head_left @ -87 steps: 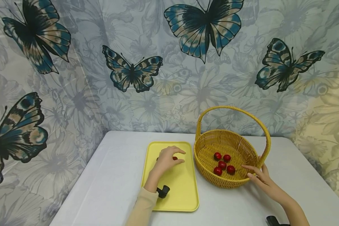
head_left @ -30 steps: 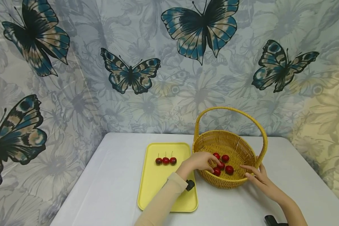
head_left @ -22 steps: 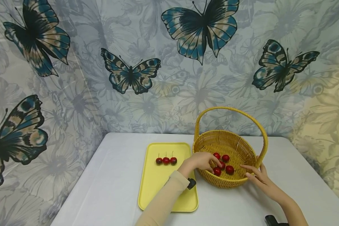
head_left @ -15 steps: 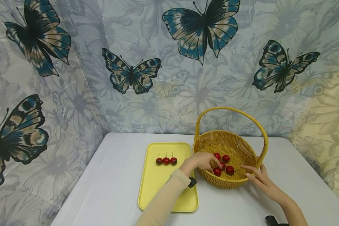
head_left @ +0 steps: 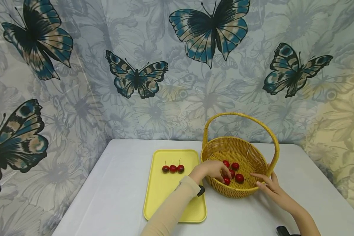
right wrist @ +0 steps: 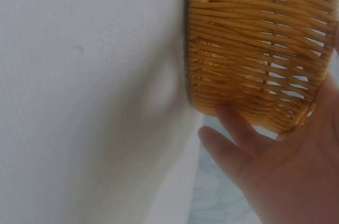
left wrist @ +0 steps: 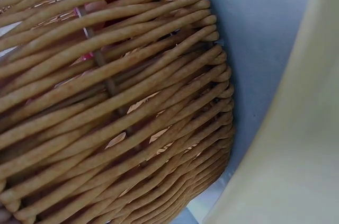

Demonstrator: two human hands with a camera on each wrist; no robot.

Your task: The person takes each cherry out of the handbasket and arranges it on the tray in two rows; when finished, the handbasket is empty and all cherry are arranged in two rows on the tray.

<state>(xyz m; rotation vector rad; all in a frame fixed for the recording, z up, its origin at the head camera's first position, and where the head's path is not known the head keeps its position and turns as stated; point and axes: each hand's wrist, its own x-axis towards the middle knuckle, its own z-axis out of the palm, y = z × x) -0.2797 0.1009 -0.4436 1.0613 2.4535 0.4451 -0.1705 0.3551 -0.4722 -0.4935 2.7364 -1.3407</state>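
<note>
My left hand [head_left: 214,168] reaches over the near left rim of the yellow wicker basket [head_left: 250,150]. Its thumb and curled fingers pinch a dark red cherry [head_left: 226,181] inside. Several more cherries, one of them a round red cherry [head_left: 239,178], lie around it on the basket floor. At the right side, my right hand [head_left: 272,190] grips the rim near the foot of the handle, some fingers outside and one reaching over inside. In the right wrist view, fingers of the right hand [right wrist: 286,166] lie against the woven wall. The left wrist view is mostly filled by basket weave [left wrist: 116,91].
A yellow tray [head_left: 165,200] lies left of the basket, partly under my left forearm. Three stemmed cherries [head_left: 172,168] stand in a row near its far end. The white table [head_left: 106,190] ends at a butterfly-print cloth backdrop [head_left: 153,121].
My left hand has gone from the row of cherries on the tray across to the basket, and its fingers have since drawn in around a cherry. The right hand stays at the rim.
</note>
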